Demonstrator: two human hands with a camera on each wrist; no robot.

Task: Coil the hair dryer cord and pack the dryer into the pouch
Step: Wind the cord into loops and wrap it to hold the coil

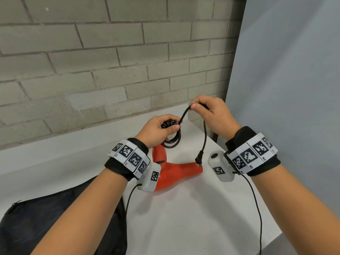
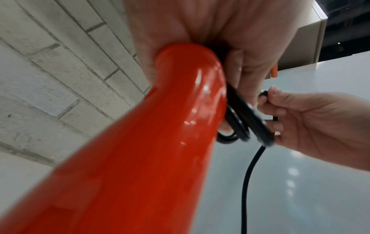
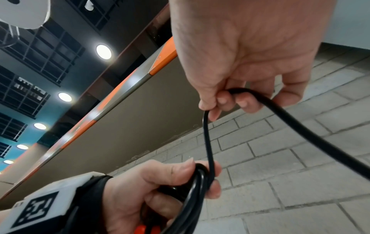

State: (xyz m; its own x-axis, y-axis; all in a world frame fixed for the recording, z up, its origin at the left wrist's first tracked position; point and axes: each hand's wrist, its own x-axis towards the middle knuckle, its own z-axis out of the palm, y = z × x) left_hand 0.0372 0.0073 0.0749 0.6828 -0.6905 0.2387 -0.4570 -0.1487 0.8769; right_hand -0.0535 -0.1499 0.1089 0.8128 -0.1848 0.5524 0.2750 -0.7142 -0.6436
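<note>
Black fabric of the pouch (image 1: 55, 218) lies at the left on the white bench (image 1: 193, 218), under the left forearm. Just right of it, the red hair dryer (image 1: 176, 173) rests on the bench, its handle rising into the left hand (image 1: 158, 129). That hand's grip is closed around the handle end and the black loops of coiled cord (image 1: 173, 140), which hang beside the handle. From the coil the cord climbs to the right hand (image 1: 211, 115), raised above the bench, whose thumb and fingers pinch it. Beyond that pinch the cord drops, and the plug (image 1: 199, 157) dangles at the dryer's nozzle.
</note>
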